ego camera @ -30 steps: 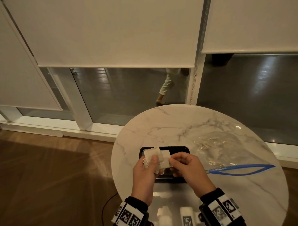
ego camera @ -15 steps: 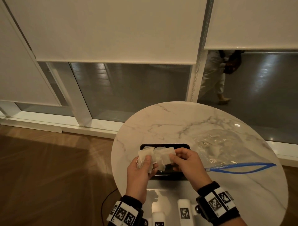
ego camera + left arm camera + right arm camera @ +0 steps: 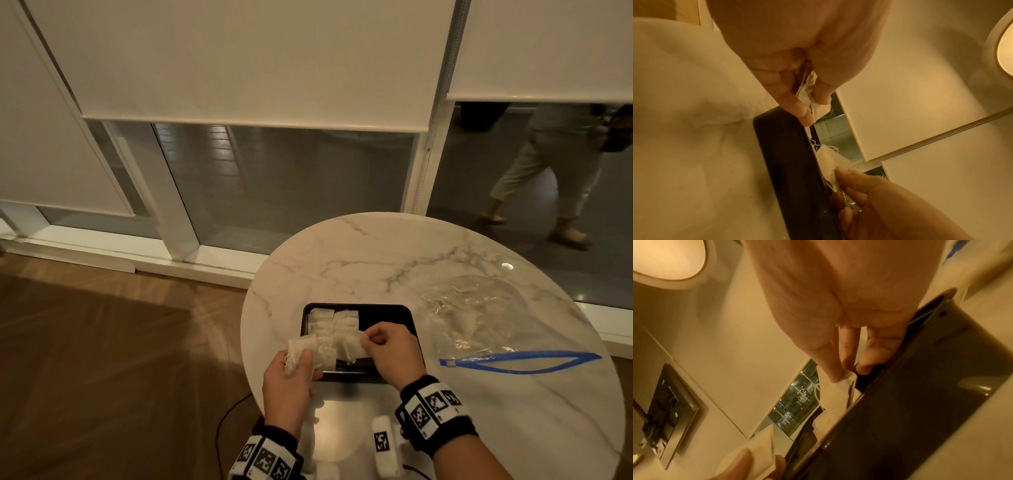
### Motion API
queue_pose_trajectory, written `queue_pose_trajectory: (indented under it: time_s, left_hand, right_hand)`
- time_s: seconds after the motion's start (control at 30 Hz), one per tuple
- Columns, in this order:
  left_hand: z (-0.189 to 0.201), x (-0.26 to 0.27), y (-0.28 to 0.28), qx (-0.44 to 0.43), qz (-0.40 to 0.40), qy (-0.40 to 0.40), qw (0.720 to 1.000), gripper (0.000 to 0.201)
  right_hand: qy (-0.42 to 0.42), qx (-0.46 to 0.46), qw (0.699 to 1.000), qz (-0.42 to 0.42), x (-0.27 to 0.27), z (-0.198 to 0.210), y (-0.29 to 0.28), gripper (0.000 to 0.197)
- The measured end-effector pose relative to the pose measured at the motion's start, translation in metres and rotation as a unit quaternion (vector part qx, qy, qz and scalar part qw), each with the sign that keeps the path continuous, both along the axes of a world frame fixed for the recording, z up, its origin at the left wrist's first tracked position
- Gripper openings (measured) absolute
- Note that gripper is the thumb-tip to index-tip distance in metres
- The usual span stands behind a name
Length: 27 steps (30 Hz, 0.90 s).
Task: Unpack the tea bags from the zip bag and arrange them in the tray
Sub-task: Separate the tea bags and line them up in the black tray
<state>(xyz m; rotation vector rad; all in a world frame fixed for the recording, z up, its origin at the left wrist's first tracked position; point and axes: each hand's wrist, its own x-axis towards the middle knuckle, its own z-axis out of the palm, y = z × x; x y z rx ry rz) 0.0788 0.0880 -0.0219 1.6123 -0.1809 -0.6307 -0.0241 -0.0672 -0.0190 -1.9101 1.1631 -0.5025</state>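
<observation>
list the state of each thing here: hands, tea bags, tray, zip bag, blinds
left hand: grips a bunch of tea bags
right hand: pinches one tea bag
black tray: partly filled, two rows of tea bags at its left
zip bag: lying flat, mouth open
roller blinds: partly lowered

White tea bags (image 3: pixel 331 324) lined in black tray (image 3: pixel 394 312); more held above its near edge; clear blue-zipped zip bag (image 3: pixel 486 318) lying open, right.

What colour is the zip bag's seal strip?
Blue; the zip bag's seal strip shows best in the head view.
</observation>
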Motion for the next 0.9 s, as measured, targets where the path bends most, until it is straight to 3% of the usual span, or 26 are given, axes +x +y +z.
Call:
queue_pose_trajectory:
  time_s: [0.9]
  left_hand:
    - [-0.002,0.004,0.001,-0.008,-0.001,-0.004,1.000,0.010]
  right_hand:
    - [0.154,0.044,0.986,0.035,0.035,-0.026,-0.014,0.019]
